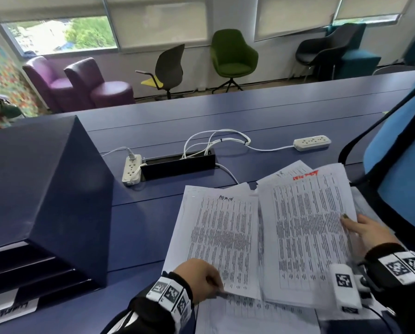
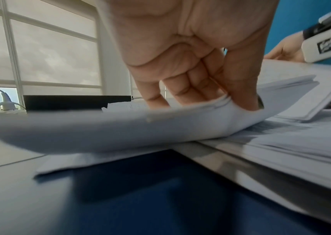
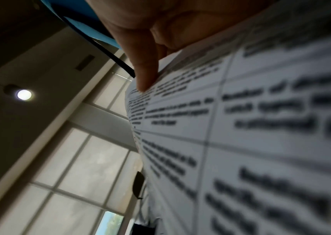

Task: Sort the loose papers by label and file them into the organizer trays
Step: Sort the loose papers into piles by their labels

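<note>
A printed sheet marked "ADMIN" [image 1: 221,237] lies at the left of the paper pile on the blue table. My left hand [image 1: 201,278] pinches its near edge; in the left wrist view the thumb and fingers [image 2: 210,89] fold that ADMIN sheet [image 2: 120,130] upward. A raised bundle of sheets with a red label [image 1: 305,227] tilts up on the right, and my right hand [image 1: 368,231] grips its right edge. The right wrist view shows a finger [image 3: 144,74] on the bundle's printed face [image 3: 241,127]. More sheets [image 1: 250,317] lie beneath. The dark blue organizer [image 1: 42,196] stands left, with labelled trays [image 1: 11,307].
Two white power strips [image 1: 131,168] [image 1: 312,142] with cables and a black cable box [image 1: 177,166] sit mid-table beyond the papers. A blue chair back [image 1: 404,169] stands close on the right. Coloured chairs line the far wall under the windows.
</note>
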### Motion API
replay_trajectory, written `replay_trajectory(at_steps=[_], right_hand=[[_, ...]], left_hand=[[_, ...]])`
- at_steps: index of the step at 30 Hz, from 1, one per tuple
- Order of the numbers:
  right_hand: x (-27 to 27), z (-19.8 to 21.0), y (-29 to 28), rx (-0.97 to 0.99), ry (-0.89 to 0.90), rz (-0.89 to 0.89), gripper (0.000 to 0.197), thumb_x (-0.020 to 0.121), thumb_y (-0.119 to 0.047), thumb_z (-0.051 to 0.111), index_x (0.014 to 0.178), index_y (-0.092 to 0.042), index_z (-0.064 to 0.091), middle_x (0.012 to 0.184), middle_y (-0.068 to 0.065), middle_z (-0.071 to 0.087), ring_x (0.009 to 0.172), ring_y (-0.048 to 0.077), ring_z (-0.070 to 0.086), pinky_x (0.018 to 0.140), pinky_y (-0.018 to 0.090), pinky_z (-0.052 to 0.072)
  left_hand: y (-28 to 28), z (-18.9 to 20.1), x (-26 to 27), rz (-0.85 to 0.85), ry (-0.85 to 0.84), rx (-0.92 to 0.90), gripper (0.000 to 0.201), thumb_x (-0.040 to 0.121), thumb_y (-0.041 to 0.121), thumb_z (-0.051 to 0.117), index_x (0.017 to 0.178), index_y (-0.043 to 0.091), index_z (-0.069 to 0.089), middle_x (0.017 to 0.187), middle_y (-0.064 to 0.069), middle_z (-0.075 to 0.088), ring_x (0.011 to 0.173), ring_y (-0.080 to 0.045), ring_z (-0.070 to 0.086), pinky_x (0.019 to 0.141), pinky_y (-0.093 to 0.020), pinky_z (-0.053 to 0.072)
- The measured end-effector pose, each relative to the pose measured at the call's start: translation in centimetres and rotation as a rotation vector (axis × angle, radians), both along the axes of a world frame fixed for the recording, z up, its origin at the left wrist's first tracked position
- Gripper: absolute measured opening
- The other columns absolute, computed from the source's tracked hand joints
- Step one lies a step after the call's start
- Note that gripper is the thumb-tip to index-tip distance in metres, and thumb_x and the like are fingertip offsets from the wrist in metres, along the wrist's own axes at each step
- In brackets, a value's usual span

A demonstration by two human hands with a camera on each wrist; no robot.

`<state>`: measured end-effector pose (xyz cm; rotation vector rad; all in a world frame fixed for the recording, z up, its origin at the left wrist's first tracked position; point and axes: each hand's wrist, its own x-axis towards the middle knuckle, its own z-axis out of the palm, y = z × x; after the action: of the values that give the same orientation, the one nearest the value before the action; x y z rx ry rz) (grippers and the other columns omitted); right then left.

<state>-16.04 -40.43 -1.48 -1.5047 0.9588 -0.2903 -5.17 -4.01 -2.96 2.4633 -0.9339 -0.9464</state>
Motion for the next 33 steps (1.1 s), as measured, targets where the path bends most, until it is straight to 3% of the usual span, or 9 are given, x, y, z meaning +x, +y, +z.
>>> replay_trajectory(at_steps=[3,9,12,14,18,22,27,30,33], right_hand=[[0.7,0.7,0.3,0.185,-0.215,0.057,0.065,0.042,-0.045,0.088,0.098,-0.019,0.071,0.102,0.012,0.071,0.095,0.030,0.067,0.088,0.046,0.052],[1.5,3.8,3.8,0.452,-0.542,0.196,0.029,0.074,-0.012,0.053,0.095,-0.016,0.073,0.098,0.007,0.072,0.086,0.019,0.070,0.078,0.036,0.057],[1.8,3.7,5.5,0.531,-0.548,0.240,0.036,0.058,-0.017,0.076,0.094,-0.012,0.073,0.094,0.009,0.073,0.082,0.022,0.071,0.072,0.038,0.059],[2.1,2.4,6.8,0.534,-0.448,0.208,0.044,0.049,-0.015,0.084,0.092,-0.007,0.073,0.087,0.013,0.073,0.074,0.024,0.071,0.062,0.034,0.059],[2.8,-1.8,9.1,0.372,-0.121,0.093,0.041,0.086,0.004,0.054,0.126,0.008,0.046,0.094,0.015,0.068,0.085,0.029,0.066,0.072,0.032,0.056],[1.9,-4.6,9.5,0.018,0.196,0.269,0.022,0.087,-0.007,0.061,0.108,-0.001,0.063,0.083,0.010,0.066,0.073,0.024,0.058,0.071,0.034,0.047],[0.6,-3.4,7.2,-0.655,0.527,0.289,0.043,0.078,-0.037,0.068,0.119,-0.029,0.058,0.137,0.003,0.046,0.127,0.025,0.038,0.106,0.038,0.035],[0.1,-4.1,6.0,-0.691,0.814,0.395,0.089,0.069,-0.065,0.062,0.144,-0.034,0.023,0.157,0.003,0.005,0.144,0.026,0.001,0.113,0.051,0.014],[-0.6,-5.2,7.0,-0.720,0.891,0.559,0.087,0.077,-0.070,0.048,0.146,-0.040,0.005,0.157,0.005,-0.013,0.144,0.027,-0.013,0.113,0.058,0.003]], left_hand=[[0.1,-0.2,0.1,0.015,0.038,0.013,0.025,0.080,0.042,0.066,0.101,0.030,0.071,0.076,0.018,0.063,0.071,0.001,0.059,0.075,-0.018,0.052],[-0.9,0.1,0.1,0.151,0.095,-0.328,0.105,0.057,0.096,0.006,0.143,0.040,0.031,0.136,0.015,0.048,0.121,-0.006,0.051,0.102,-0.026,0.038],[-1.7,-0.2,0.5,0.305,0.189,-0.537,0.101,0.056,0.098,0.014,0.142,0.046,0.025,0.140,0.008,0.047,0.123,-0.010,0.050,0.106,-0.036,0.041],[-2.1,-0.2,0.6,0.439,0.293,-0.650,0.093,0.059,0.093,0.032,0.137,0.043,0.032,0.134,0.009,0.053,0.118,-0.009,0.054,0.100,-0.032,0.046],[-1.8,-1.0,1.1,0.623,0.364,-0.693,0.078,0.062,0.048,0.075,0.131,0.030,0.042,0.122,0.009,0.062,0.109,-0.008,0.061,0.097,-0.031,0.049],[-0.5,-3.7,1.5,0.797,0.212,-0.432,0.064,0.081,0.007,0.067,0.138,0.015,0.038,0.132,-0.003,0.056,0.116,-0.022,0.056,0.100,-0.030,0.044],[2.2,-5.7,3.0,0.919,0.121,-0.292,0.042,0.083,0.005,0.066,0.122,0.008,0.050,0.117,-0.014,0.062,0.107,-0.031,0.058,0.088,-0.034,0.046],[2.7,-6.1,3.8,0.932,0.111,-0.236,0.032,0.082,0.006,0.067,0.108,0.010,0.049,0.110,-0.018,0.063,0.101,-0.032,0.059,0.081,-0.034,0.047],[2.9,-6.5,4.0,0.921,0.101,-0.228,0.028,0.082,0.008,0.068,0.102,0.010,0.048,0.106,-0.017,0.063,0.097,-0.030,0.059,0.076,-0.033,0.045]])
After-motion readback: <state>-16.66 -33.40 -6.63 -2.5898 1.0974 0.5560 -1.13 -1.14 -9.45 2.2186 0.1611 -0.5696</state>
